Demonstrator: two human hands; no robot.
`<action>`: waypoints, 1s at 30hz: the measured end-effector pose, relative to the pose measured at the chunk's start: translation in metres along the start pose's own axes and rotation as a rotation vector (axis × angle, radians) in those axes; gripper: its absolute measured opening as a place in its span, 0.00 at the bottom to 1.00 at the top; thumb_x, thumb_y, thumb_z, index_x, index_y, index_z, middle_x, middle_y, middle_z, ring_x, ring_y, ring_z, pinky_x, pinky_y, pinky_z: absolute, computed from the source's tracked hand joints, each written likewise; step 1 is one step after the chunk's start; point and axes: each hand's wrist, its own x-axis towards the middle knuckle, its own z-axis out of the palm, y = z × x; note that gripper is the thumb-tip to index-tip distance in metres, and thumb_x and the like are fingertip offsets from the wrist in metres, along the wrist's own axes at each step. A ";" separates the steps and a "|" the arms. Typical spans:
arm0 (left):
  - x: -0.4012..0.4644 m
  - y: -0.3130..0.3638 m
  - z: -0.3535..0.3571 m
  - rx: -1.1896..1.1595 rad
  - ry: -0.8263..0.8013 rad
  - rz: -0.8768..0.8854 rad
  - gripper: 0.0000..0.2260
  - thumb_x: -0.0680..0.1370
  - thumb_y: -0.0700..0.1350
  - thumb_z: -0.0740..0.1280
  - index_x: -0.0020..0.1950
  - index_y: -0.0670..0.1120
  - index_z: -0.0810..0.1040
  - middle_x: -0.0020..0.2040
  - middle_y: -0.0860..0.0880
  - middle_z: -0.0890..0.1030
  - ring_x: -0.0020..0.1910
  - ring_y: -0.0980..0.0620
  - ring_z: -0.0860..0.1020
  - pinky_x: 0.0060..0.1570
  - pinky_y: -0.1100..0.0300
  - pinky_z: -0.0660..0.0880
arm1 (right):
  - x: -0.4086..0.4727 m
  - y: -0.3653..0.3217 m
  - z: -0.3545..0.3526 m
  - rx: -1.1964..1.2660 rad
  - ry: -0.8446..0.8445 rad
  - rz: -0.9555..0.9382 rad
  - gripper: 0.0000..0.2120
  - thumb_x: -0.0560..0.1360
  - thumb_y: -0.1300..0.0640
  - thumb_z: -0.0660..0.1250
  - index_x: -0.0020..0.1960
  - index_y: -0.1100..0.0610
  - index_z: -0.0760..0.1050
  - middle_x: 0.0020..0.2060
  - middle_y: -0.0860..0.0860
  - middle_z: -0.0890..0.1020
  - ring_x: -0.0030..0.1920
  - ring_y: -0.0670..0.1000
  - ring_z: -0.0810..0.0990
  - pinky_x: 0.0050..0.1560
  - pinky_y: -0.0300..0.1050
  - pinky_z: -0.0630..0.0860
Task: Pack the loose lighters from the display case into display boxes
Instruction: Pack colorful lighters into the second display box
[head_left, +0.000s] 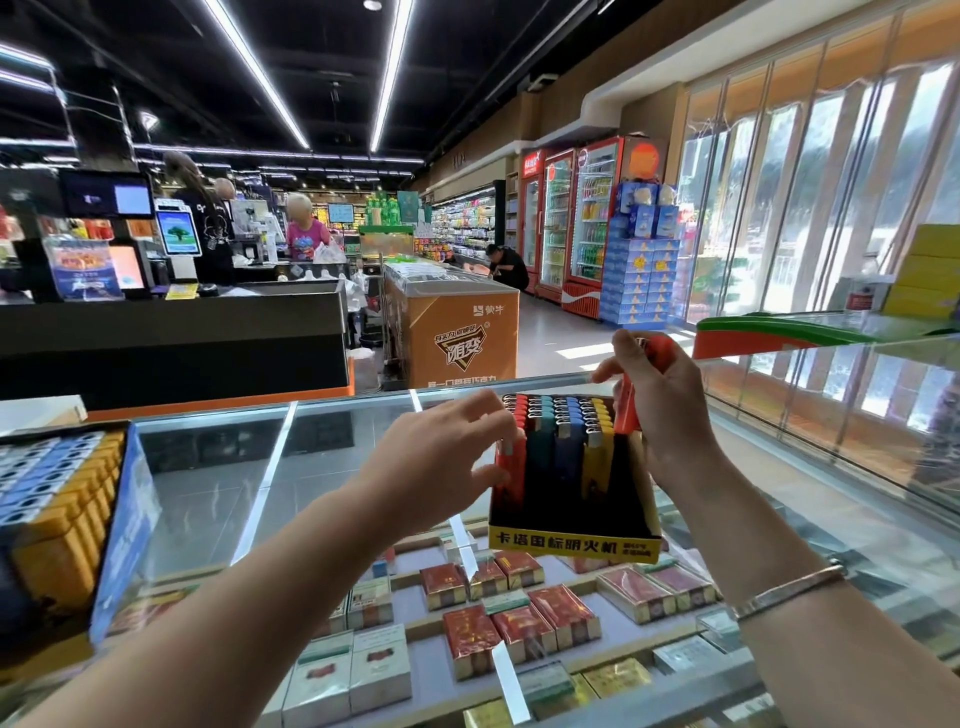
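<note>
**Display box almost full, last column still open**

The display box (574, 540), black and yellow, stands on the glass counter top (218, 467), at about 5 o'clock from frame centre. Inside it lighters (563, 431) stand upright in colour columns: red, teal, blue, yellow. The column at the box's 3 o'clock edge looks dark and unfilled at the front, so the packing seems nearly done, with one column left.

The right hand (670, 410) is at the box's 2 o'clock corner, fingers curled around a few orange lighters (631, 402), held upright above the open column. The left hand (441, 457) is at the box's 9 o'clock side, fingers spread, fingertips touching the front red lighter (511, 465); whether it pinches or only steadies it, cannot tell.

A second filled box (62, 493) of blue and yellow lighters sits at 8 o'clock, well apart. Under the glass lie cigarette packs (519, 629). No loose lighters visible in the case itself; cannot tell how many remain.
</note>
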 end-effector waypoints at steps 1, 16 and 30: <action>0.000 -0.001 0.000 -0.005 0.003 -0.008 0.09 0.72 0.49 0.71 0.50 0.49 0.78 0.53 0.52 0.78 0.38 0.57 0.74 0.32 0.68 0.66 | 0.000 -0.001 0.000 0.019 -0.022 0.006 0.10 0.70 0.46 0.66 0.43 0.52 0.72 0.32 0.51 0.80 0.28 0.46 0.70 0.35 0.44 0.68; 0.011 0.027 0.001 -0.285 0.175 -0.185 0.21 0.70 0.64 0.58 0.52 0.53 0.80 0.47 0.59 0.79 0.48 0.62 0.72 0.44 0.66 0.70 | -0.016 -0.003 0.018 0.072 -0.276 -0.178 0.16 0.67 0.45 0.67 0.40 0.58 0.68 0.26 0.50 0.77 0.23 0.46 0.73 0.26 0.38 0.71; 0.014 0.026 -0.002 -0.750 0.194 -0.302 0.05 0.71 0.40 0.71 0.42 0.50 0.80 0.40 0.55 0.80 0.38 0.61 0.78 0.38 0.69 0.75 | -0.023 -0.001 0.034 0.069 -0.166 -0.206 0.24 0.74 0.33 0.53 0.31 0.49 0.72 0.27 0.47 0.77 0.31 0.48 0.75 0.37 0.38 0.73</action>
